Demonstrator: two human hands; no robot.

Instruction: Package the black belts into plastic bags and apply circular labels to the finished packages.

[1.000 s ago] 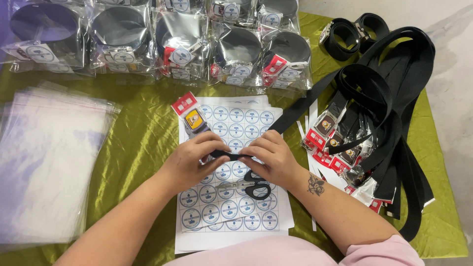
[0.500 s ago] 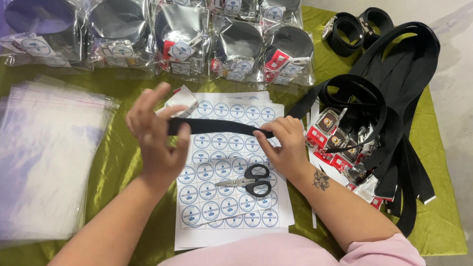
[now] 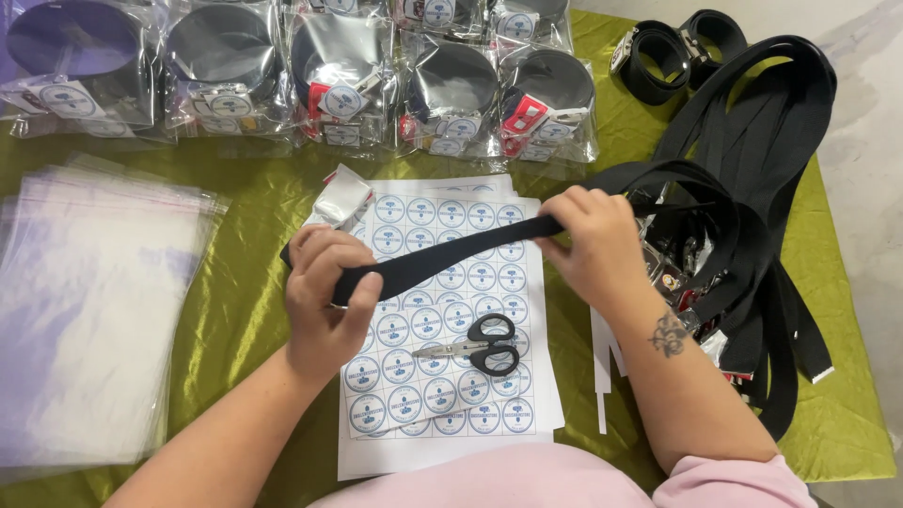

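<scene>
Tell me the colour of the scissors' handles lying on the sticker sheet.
Black, seen in the head view: the scissors lie on the sticker sheet.

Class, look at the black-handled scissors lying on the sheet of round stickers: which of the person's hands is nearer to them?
Left. The left hand holds the black fabric belt just left of the black-handled scissors. The right hand grips the belt farther off, above and to their right.

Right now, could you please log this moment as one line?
left hand: grips black belt | right hand: grips belt | scissors: on sticker sheet
</scene>
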